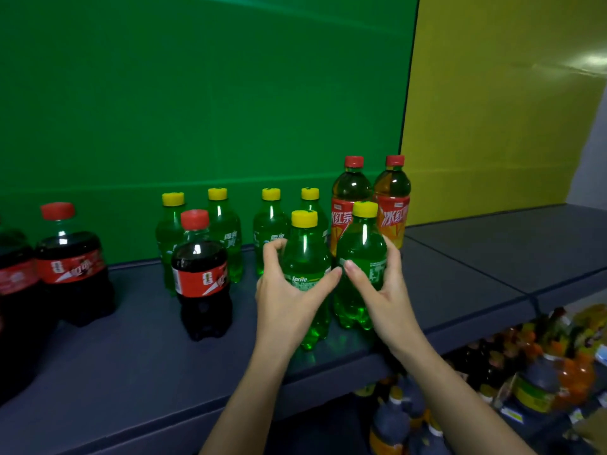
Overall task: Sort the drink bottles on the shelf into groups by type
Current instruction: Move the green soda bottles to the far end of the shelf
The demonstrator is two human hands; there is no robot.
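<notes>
Sprite fills the two yellow-capped bottles just right of the frame's centre: the left Sprite bottle [306,254] and the right Sprite bottle [361,247] are upright, close side by side, near the front edge of the grey shelf [131,349]. The left hand [289,297] curls fingers and thumb round the left one; the right hand [384,290] clasps the right one likewise. Behind them a row of four green bottles [224,231] lines the green back panel [197,93], with two taller iced tea bottles [349,195] at its right end. A cola bottle [202,274] stands left of centre, and two more cola bottles [70,264] stand at the left edge.
</notes>
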